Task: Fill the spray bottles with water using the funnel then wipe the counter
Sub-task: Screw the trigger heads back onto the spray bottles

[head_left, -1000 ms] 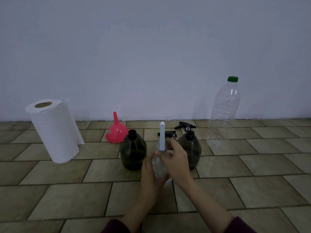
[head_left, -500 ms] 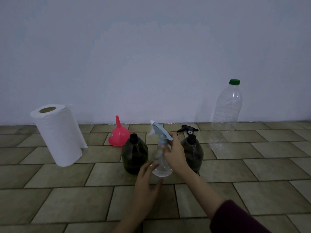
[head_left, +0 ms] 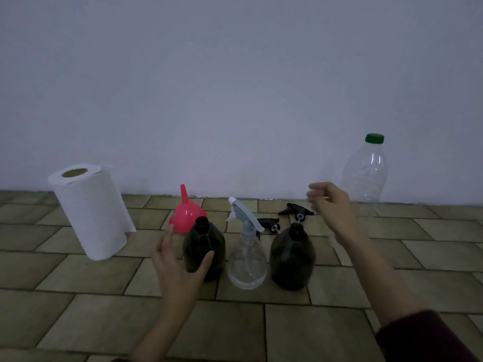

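Observation:
Three spray bottles stand in a row on the tiled counter [head_left: 91, 322]. A clear one [head_left: 247, 265] with a pale blue trigger head stands in the middle. To its left is a dark bottle [head_left: 203, 252] without a cap, and to its right a second dark bottle [head_left: 292, 259], also uncapped. My left hand [head_left: 180, 267] is spread open at the left dark bottle, thumb against its front. My right hand [head_left: 330, 205] hovers blurred in the air, holding nothing, near the tall clear water bottle [head_left: 366, 173] with a green cap. A pink funnel [head_left: 187, 214] lies mouth down behind.
Two black trigger heads [head_left: 269, 223] [head_left: 296, 211] lie on the tiles behind the bottles. A white paper towel roll [head_left: 88, 210] stands at the left. A plain wall closes the back of the counter.
My right hand let go of the clear spray bottle, now standing between the dark ones, and rose toward the water bottle. My left hand shifted left to the dark bottle.

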